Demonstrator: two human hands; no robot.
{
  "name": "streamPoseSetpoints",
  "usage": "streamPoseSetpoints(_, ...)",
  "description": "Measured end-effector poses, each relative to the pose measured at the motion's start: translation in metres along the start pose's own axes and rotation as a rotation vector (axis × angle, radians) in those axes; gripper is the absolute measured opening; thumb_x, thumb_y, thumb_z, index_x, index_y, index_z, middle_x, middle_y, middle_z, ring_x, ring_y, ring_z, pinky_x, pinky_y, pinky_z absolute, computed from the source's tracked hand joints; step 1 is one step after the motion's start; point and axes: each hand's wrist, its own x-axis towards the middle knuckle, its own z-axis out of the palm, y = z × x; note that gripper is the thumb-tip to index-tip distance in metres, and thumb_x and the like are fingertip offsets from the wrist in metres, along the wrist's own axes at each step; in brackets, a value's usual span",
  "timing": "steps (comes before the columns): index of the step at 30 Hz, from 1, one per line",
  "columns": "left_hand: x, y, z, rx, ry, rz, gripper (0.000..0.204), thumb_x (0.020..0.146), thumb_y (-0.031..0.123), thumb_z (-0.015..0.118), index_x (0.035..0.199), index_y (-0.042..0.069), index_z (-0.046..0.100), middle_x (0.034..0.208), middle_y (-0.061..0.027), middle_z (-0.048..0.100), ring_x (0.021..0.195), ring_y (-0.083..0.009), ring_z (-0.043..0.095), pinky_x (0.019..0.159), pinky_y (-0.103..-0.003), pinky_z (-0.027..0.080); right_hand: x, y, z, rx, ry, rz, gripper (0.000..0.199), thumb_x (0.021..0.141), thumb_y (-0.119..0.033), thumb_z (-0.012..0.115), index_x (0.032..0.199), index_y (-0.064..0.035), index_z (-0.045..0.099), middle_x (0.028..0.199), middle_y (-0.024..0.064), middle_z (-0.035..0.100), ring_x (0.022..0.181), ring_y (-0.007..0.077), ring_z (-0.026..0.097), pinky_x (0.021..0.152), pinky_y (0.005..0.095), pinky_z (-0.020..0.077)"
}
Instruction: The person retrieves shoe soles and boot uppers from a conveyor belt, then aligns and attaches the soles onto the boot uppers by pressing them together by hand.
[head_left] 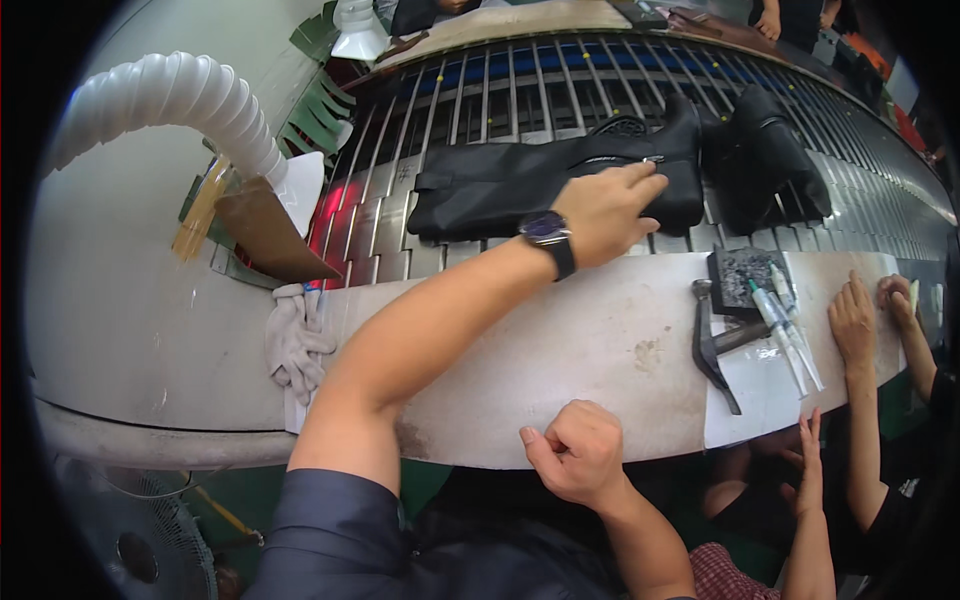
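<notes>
One black boot [500, 185], laid lengthwise from left to right on the slatted metal conveyor [395, 262] just beyond the desk [520, 350], shaft to the left, with a second boot [765, 165] beside it on the right. Nearer to it, the left hand [608, 210], extended across the desk, fingers loosely spread at the ankle; whether pinching anything there, impossible to tell. Well apart, by the near edge, the right hand [578, 455], curled into a fist.

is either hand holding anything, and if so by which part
The left hand is over the black boot, fingertips near a small metal fitting; any grip cannot be told. The right hand is curled, nothing visible in it.
</notes>
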Motion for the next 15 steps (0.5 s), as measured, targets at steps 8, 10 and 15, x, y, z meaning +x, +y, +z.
streamPoseSetpoints(8,-0.218,-0.039,-0.175,0.067,0.059,-0.767,0.039,0.096,0.011,0.079,0.131,-0.004,0.070,0.117,-0.0174,0.078,0.109,-0.0233,0.076,0.096,-0.036,0.059,0.005,0.009,-0.012,0.213,-0.080,-0.018,0.041,0.077,-0.009,0.088,0.061,-0.0120,0.050,0.058,0.0034,0.045,0.049,0.0236,0.042,0.050,0.0369,0.0290)
streamPoseSetpoints(10,-0.259,-0.048,-0.193,0.101,0.073,-0.893,0.037,0.098,0.011,0.077,0.132,-0.004,0.070,0.118,-0.0175,0.078,0.106,-0.0241,0.076,0.095,-0.036,0.059,0.008,0.012,-0.016,0.266,-0.123,-0.024,0.045,0.074,-0.011,0.090,0.059,-0.0126,0.047,0.057,0.0028,0.041,0.048,0.0229,0.040,0.050,0.0373,0.0269)
streamPoseSetpoints(15,-0.305,-0.035,-0.207,0.386,-0.212,-0.951,0.038,0.100,0.010,0.072,0.135,-0.003,0.068,0.129,-0.0216,0.074,0.116,-0.0328,0.072,0.102,-0.042,0.055,0.014,0.017,-0.032,0.456,-0.300,-0.012,0.026,0.088,-0.027,0.084,0.082,-0.0075,0.067,0.082,0.0051,0.068,0.064,0.0210,0.063,0.056,0.0327,0.0425)
